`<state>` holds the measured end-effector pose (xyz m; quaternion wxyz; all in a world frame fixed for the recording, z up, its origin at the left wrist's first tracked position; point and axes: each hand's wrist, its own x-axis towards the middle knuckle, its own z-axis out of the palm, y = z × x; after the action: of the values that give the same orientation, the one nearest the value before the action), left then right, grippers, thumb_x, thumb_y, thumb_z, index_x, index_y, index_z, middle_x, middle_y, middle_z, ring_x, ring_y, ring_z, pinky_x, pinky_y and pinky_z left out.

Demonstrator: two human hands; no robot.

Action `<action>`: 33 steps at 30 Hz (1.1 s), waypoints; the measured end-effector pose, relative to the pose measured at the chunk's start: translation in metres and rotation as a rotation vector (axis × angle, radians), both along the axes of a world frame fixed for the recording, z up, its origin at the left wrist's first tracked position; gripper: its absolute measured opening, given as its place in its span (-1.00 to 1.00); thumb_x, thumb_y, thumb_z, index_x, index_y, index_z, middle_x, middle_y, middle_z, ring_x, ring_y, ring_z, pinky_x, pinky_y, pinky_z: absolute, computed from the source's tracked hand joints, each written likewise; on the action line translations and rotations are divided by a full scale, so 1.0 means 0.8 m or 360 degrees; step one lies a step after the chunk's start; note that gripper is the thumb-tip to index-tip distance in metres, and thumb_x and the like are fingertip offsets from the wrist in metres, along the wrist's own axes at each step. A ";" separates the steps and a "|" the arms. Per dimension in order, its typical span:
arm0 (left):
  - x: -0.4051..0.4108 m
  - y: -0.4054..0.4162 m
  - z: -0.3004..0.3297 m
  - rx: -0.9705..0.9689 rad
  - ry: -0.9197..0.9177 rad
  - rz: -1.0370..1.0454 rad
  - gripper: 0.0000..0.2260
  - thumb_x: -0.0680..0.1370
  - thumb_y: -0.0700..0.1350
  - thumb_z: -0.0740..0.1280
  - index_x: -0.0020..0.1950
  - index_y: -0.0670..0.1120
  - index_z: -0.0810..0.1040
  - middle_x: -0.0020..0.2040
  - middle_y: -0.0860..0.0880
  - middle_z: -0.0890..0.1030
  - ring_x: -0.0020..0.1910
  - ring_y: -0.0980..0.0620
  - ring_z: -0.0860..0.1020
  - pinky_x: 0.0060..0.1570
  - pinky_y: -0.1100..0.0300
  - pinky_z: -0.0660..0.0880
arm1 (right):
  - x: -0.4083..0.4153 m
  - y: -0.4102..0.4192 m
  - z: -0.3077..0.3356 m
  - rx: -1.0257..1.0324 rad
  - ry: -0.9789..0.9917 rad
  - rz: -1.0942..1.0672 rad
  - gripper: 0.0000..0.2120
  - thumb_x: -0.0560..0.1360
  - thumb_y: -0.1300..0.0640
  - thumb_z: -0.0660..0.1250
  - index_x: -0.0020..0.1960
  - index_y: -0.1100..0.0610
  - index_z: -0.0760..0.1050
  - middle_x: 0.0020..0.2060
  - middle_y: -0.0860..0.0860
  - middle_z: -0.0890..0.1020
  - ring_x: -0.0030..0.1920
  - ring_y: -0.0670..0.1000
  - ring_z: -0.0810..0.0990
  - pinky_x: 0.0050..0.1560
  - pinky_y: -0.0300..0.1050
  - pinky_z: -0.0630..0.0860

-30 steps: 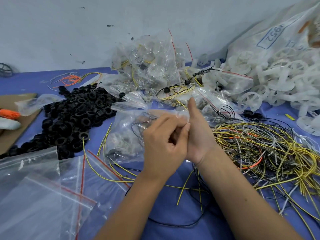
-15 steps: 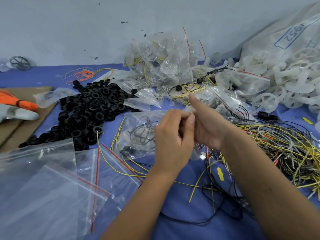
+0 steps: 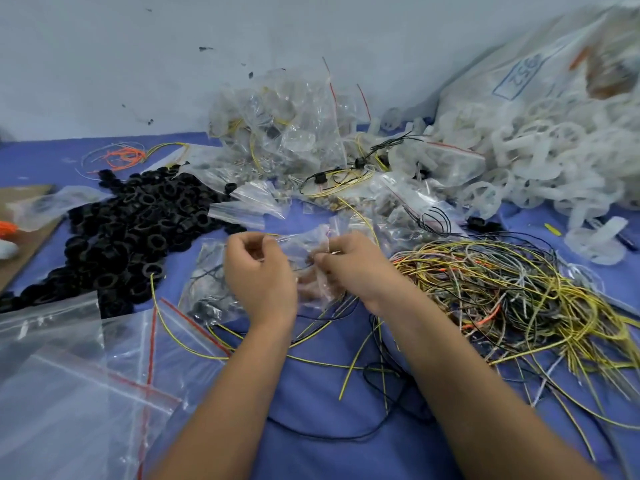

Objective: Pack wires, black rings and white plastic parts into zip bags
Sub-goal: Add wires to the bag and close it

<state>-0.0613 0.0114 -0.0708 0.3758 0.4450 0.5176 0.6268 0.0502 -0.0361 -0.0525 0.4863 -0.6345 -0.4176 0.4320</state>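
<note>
Blue table (image 3: pixel 311 403) cluttered, both the left hand (image 3: pixel 258 271) and right hand (image 3: pixel 349 268) pinch a filled zip bag's (image 3: pixel 304 251) mouth just left of the wire tangle (image 3: pixel 512 292), where a stray wire in the seal could, I judge, keep it from closing.

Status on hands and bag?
Left hand and right hand both pinch the clear plastic zip bag. Loose yellow and black wires beside it.

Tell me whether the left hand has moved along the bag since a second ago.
Yes. The left hand has slid left, apart from the right hand, toward the black rings.
</note>
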 end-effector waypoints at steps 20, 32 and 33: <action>0.003 -0.016 0.005 0.0379 0.0476 -0.0299 -0.88 0.49 -0.06 0.38 -0.22 -0.04 0.52 -0.30 0.11 0.58 -0.30 0.07 0.52 -0.19 0.07 0.45 | 0.021 -0.009 0.016 0.0131 0.0480 0.0269 -0.75 0.57 0.49 0.24 0.14 0.32 0.61 -0.06 0.21 0.68 -0.02 0.10 0.65 0.18 -0.08 0.57; -0.001 -0.030 0.014 0.0848 0.0613 -0.0368 -0.86 0.48 -0.19 0.38 -0.27 -0.11 0.50 -0.30 0.03 0.50 -0.31 0.03 0.45 -0.27 0.14 0.38 | 0.018 -0.002 0.021 -0.0041 -0.0296 0.0343 -0.81 0.50 0.43 0.31 -0.14 0.21 0.63 -0.28 0.08 0.66 -0.29 -0.05 0.53 -0.23 -0.23 0.49; 0.001 -0.036 0.015 0.0965 0.0709 -0.0383 -0.86 0.48 -0.20 0.39 -0.26 -0.13 0.50 -0.28 0.01 0.49 -0.30 0.02 0.44 -0.27 0.19 0.35 | 0.016 0.000 0.023 -0.0049 -0.0430 0.0276 -0.88 0.50 0.38 0.33 -0.17 0.24 0.56 -0.33 0.06 0.56 -0.32 -0.05 0.46 -0.30 -0.21 0.44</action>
<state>-0.0603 -0.0173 -0.0591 0.1765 0.7184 0.3219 0.5909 0.0631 -0.0364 -0.0339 0.3768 -0.6557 -0.5258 0.3893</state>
